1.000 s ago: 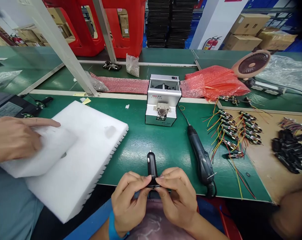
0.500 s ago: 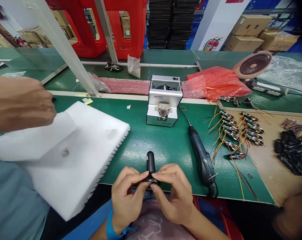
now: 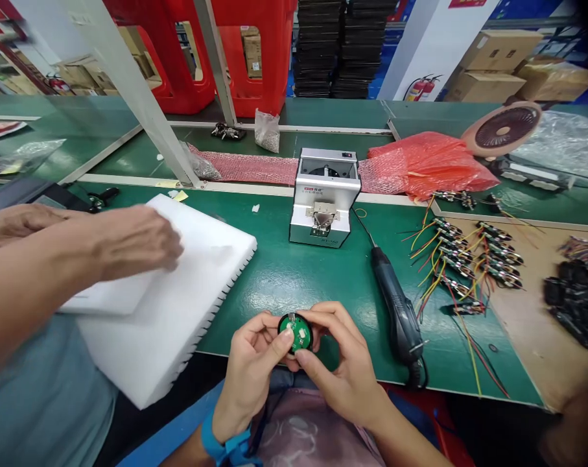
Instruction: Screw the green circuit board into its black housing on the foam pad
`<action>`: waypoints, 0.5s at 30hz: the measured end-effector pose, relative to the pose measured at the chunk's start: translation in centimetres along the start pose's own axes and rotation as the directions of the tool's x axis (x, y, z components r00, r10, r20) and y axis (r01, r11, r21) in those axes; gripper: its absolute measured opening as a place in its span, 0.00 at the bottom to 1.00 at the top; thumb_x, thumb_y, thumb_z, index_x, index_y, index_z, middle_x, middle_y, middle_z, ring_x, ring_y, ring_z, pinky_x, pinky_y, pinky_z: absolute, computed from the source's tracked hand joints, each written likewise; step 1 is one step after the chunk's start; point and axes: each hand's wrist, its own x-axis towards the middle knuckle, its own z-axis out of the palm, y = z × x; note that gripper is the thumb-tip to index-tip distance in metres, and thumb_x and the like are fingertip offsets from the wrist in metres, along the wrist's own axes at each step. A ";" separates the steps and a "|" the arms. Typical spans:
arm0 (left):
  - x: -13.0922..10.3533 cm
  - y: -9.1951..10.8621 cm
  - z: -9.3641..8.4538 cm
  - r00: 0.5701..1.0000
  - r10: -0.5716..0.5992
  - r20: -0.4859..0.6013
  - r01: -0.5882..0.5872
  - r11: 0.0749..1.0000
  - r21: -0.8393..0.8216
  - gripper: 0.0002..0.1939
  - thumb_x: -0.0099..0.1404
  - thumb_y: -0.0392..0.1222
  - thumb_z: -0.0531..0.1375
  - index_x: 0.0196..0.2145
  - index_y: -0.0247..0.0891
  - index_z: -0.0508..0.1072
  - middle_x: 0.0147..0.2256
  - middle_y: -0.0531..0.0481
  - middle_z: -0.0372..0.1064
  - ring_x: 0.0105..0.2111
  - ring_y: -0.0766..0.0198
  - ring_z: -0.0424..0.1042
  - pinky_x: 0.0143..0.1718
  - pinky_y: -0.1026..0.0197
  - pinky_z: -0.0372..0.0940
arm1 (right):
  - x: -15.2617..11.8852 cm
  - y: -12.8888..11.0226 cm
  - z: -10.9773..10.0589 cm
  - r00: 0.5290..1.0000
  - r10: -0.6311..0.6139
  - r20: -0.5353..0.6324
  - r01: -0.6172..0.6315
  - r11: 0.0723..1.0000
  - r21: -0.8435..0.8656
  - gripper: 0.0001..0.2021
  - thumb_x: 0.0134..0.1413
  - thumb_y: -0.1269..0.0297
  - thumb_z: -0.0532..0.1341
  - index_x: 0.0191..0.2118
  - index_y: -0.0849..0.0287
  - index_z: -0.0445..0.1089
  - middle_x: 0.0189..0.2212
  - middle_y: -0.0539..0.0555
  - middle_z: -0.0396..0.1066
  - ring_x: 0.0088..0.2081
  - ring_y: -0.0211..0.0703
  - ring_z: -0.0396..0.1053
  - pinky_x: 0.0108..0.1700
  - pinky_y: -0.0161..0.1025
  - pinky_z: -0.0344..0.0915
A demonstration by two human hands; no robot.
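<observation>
Both my hands hold a small black car charger (image 3: 295,332) over the front edge of the green table (image 3: 323,279). Its open end faces me and shows a round green circuit board inside. My left hand (image 3: 252,370) grips it from the left, with the thumb on the board. From the right, my right hand (image 3: 345,366) pinches it with thumb and fingers. A blue band is on my left wrist.
A black electric screwdriver (image 3: 395,308) lies right of my hands. A silver screw feeder box (image 3: 324,198) stands behind. Wired circuit boards (image 3: 461,259) and black parts (image 3: 573,301) lie at right. At left, another person's hand (image 3: 128,240) rests on white foam sheets (image 3: 187,292).
I have tipped the charger so its open end with the green board faces me. The other person's hand has come down onto the foam sheet and moved right.
</observation>
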 end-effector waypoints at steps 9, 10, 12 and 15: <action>-0.1 -0.1 0.2 0.994 0.111 0.007 -0.111 0.986 0.121 0.10 0.55 0.41 0.66 0.30 0.34 0.70 0.25 0.59 0.58 0.19 0.74 0.66 0.18 0.70 0.68 | 0.2 -0.2 0.1 0.996 0.090 -0.018 -0.089 0.994 0.062 0.11 0.57 0.68 0.58 0.46 0.54 0.66 0.38 0.52 0.62 0.38 0.37 0.65 0.38 0.33 0.68; -0.1 -0.3 0.2 0.994 0.106 0.008 -0.106 0.987 0.120 0.10 0.55 0.40 0.66 0.30 0.35 0.69 0.25 0.60 0.57 0.18 0.75 0.65 0.16 0.71 0.66 | 0.3 0.0 0.2 0.995 0.101 -0.018 -0.100 0.994 0.050 0.11 0.57 0.68 0.58 0.46 0.54 0.66 0.38 0.52 0.62 0.38 0.36 0.65 0.38 0.33 0.68; -0.1 -0.5 0.3 0.993 0.117 -0.002 -0.116 0.986 0.116 0.11 0.55 0.40 0.66 0.27 0.34 0.66 0.25 0.61 0.54 0.14 0.77 0.62 0.13 0.72 0.63 | 0.3 0.3 0.4 0.993 0.120 -0.020 -0.120 0.992 0.031 0.12 0.57 0.69 0.58 0.48 0.54 0.66 0.36 0.52 0.62 0.36 0.36 0.65 0.37 0.32 0.67; -0.2 -0.4 0.5 0.985 0.171 0.005 -0.170 0.974 0.148 0.15 0.58 0.40 0.63 0.23 0.34 0.60 0.26 0.61 0.52 0.14 0.78 0.62 0.12 0.72 0.62 | 0.2 0.6 0.6 0.991 0.131 -0.038 -0.129 0.990 0.056 0.13 0.57 0.70 0.57 0.48 0.53 0.67 0.34 0.51 0.62 0.35 0.35 0.64 0.34 0.31 0.67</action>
